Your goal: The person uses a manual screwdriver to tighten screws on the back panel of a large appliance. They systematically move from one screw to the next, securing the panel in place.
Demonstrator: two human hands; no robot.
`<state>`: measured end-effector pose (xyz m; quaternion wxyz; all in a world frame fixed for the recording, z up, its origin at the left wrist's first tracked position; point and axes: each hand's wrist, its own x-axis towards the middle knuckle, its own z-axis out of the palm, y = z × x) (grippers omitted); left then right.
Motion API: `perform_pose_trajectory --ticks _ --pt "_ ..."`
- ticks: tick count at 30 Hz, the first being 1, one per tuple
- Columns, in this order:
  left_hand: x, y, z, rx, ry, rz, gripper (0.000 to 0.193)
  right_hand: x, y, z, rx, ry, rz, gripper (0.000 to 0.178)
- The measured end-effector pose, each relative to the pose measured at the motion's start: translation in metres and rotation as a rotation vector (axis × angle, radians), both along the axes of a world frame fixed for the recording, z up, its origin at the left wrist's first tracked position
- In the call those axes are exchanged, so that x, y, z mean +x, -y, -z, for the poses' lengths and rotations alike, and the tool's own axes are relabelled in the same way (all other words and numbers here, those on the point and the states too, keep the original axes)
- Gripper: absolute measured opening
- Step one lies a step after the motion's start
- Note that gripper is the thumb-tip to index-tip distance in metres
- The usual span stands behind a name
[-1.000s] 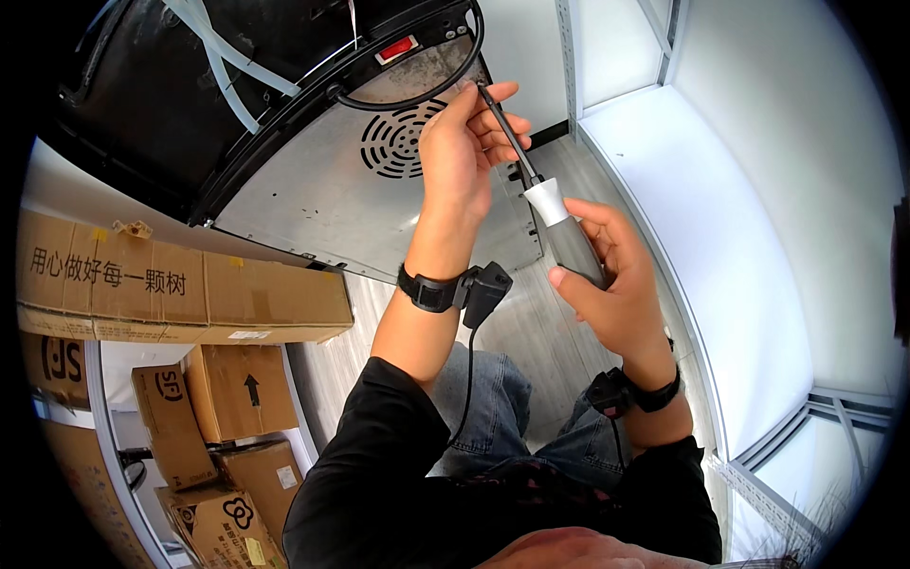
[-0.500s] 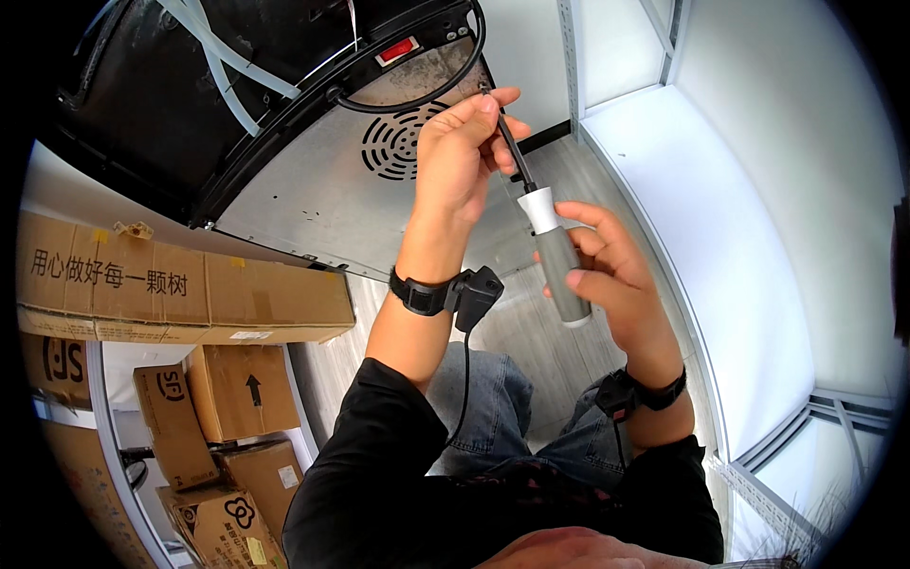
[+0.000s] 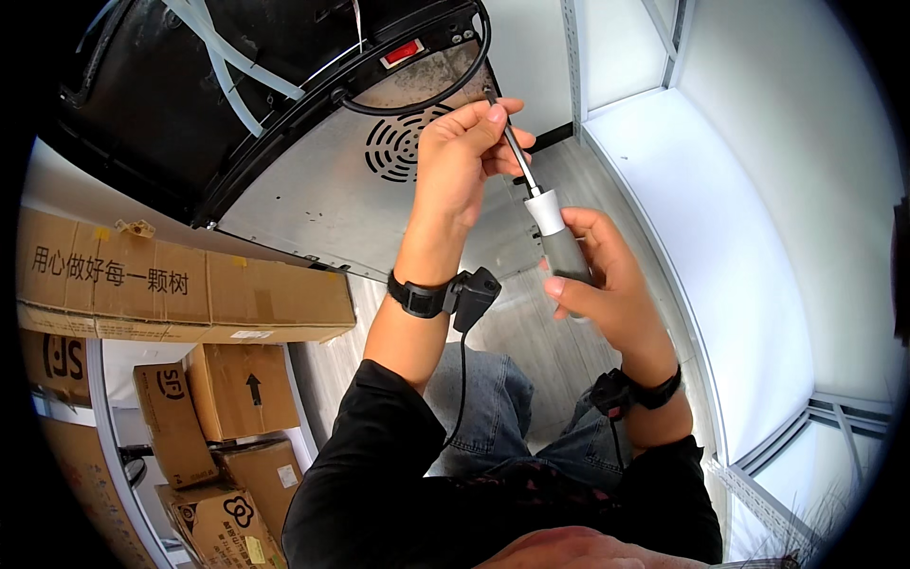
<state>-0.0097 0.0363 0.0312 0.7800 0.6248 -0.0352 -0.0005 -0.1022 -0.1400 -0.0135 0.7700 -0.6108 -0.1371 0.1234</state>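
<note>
Grey-handled screwdriver (image 3: 544,212): slanted, tip up by a corner of the metal panel (image 3: 332,209).
Left hand (image 3: 462,156): fingers pinched on the shaft (image 3: 521,159).
Right hand (image 3: 614,289): fingers wrapped around the handle (image 3: 568,258).
Red switch (image 3: 403,53): above the panel (a black cable (image 3: 487,38) loops below it).

Screwdriver (image 3: 544,214) grey and white; switch (image 3: 403,53) red; panel (image 3: 318,204) silver; slots (image 3: 383,150) black, ring-patterned; carton (image 3: 275,292) brown.

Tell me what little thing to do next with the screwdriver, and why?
Maybe turn the screwdriver a little with the right grip: it holds the grey handle, the left grip holds the shaft, and the tip seems to meet the metal panel near its corner.
</note>
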Motion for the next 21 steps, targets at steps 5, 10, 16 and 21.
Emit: perform_pose_trajectory --ticks 5,10,16,21 --pt "-0.002 -0.001 -0.003 -0.014 -0.006 0.009 0.030 0.003 0.006 -0.011 0.229 -0.274 -0.164 0.063" --pt "-0.001 -0.001 -0.007 -0.084 -0.032 0.039 0.040 -0.001 -0.004 0.000 -0.023 0.011 0.025 0.060" --pt "-0.003 0.010 -0.013 0.002 -0.054 -0.067 0.043 0.000 -0.004 -0.001 -0.096 0.077 0.094 0.054" --pt "-0.002 0.016 -0.013 0.035 -0.075 -0.126 0.042 -0.001 -0.003 -0.001 -0.189 0.160 0.172 0.052"
